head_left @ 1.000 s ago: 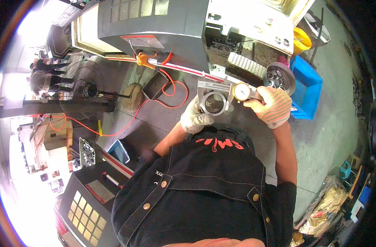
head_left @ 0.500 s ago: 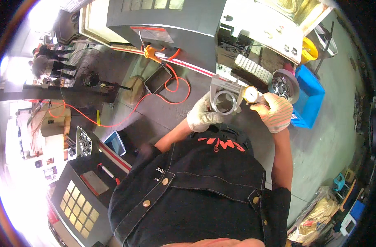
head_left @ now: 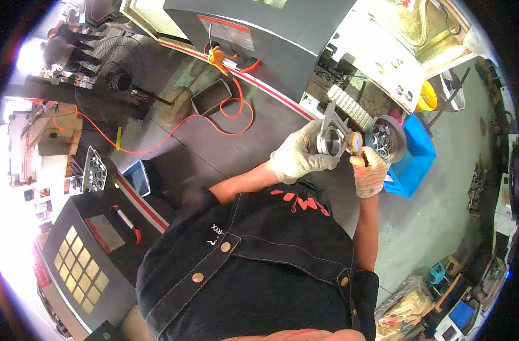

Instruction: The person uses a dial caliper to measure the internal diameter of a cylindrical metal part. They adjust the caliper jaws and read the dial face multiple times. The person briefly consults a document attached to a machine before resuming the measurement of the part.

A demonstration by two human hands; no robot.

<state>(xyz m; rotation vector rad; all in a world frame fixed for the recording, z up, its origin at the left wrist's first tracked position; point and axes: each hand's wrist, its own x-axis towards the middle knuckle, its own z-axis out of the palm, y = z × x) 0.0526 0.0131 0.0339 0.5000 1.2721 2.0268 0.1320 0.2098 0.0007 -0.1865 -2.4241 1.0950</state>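
Observation:
My left hand (head_left: 303, 154), in a whitish work glove, is closed around a metal ring (head_left: 330, 141). A dial caliper (head_left: 343, 126) has its jaws at the ring; whether both jaws touch it I cannot tell. My right hand (head_left: 369, 172), in a striped knit glove, grips the caliper just below its round dial (head_left: 356, 142). Beyond the right hand stands a round metal bowl (head_left: 403, 136) with several metal rings (head_left: 382, 138) in it.
A blue crate (head_left: 424, 165) sits by the bowl. Ahead is a dark machine cabinet (head_left: 271, 34) with a white tray (head_left: 378, 51). An orange air gun (head_left: 218, 59) hangs there, its red hose (head_left: 174, 129) crossing the floor. A fan (head_left: 118, 77) stands left; two people (head_left: 60, 48) are far off.
Both hands have moved slightly right and down with the ring and caliper. The ring and caliper have turned, the dial now showing at a slant. My view has rotated a little.

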